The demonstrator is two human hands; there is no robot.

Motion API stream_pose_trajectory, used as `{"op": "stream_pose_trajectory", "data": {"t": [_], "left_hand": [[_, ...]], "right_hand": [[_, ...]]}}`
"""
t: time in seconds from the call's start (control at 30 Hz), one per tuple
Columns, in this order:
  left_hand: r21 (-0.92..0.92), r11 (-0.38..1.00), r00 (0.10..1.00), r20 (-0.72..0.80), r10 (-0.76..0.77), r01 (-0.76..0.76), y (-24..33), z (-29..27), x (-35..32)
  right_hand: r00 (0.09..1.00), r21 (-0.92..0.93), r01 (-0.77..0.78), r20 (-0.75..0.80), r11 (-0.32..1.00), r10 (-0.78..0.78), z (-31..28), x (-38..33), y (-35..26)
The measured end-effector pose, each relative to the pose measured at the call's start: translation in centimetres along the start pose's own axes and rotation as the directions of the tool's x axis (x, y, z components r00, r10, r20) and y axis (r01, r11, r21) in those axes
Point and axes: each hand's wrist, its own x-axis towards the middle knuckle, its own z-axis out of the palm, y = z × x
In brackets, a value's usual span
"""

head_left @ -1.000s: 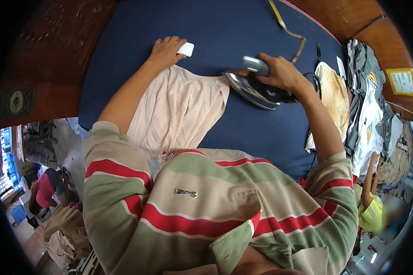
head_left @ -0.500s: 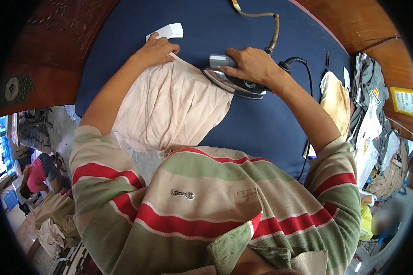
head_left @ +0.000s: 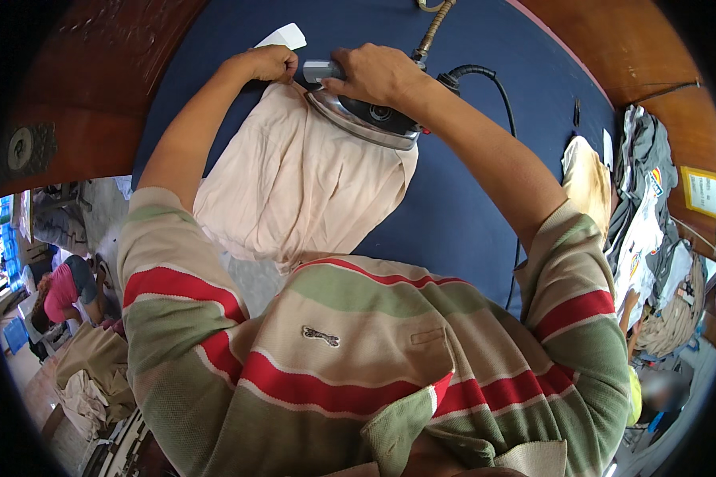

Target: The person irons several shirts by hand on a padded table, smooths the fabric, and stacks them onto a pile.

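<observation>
A pale peach garment lies spread on a dark blue ironing table. My right hand grips the handle of a steel electric iron, which rests on the garment's far right part. My left hand pinches the garment's far edge, just left of the iron. A white tag or paper lies beyond my left hand. The iron's black cord runs off to the right.
A yellowish cloth lies at the table's right edge. Piled clothes sit further right, near a framed sheet. Brown wood borders the table. A person in pink sits low at left among fabric heaps.
My right hand has slid the iron left, from the bare blue table onto the garment, close to my left hand. The left hand has kept holding the garment's far edge.
</observation>
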Motion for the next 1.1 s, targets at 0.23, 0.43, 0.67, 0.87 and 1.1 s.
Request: {"op": "stream_pose_trajectory", "data": {"t": [0.23,0.43,0.67,0.87,1.1], "left_hand": [[0.003,1.000,0.999,-0.044,-0.012,0.012,0.0,0.0,-0.1],[0.027,1.000,0.994,-0.109,-0.008,0.011,-0.9,0.9,0.5],[0.097,0.991,0.988,-0.127,-0.082,0.095,0.9,0.6,-0.3],[0.124,0.982,0.985,-0.118,-0.127,0.142,1.5,0.7,-0.7],[0.229,0.973,0.955,-0.296,0.028,0.042,3.7,2.4,-7.0]], "right_hand": [[0.999,0.008,-0.017,-0.035,1.000,0.017,0.3,1.4,-0.5],[0.997,0.027,0.045,0.067,0.999,-0.046,-0.5,1.8,-0.3],[0.975,-0.039,0.090,0.205,0.995,-0.080,-1.8,-5.9,2.7],[0.984,-0.019,0.017,0.177,1.000,-0.014,-2.0,-11.3,4.9],[0.935,0.104,-0.347,-0.036,0.932,0.353,-4.8,-21.2,10.5]]}}
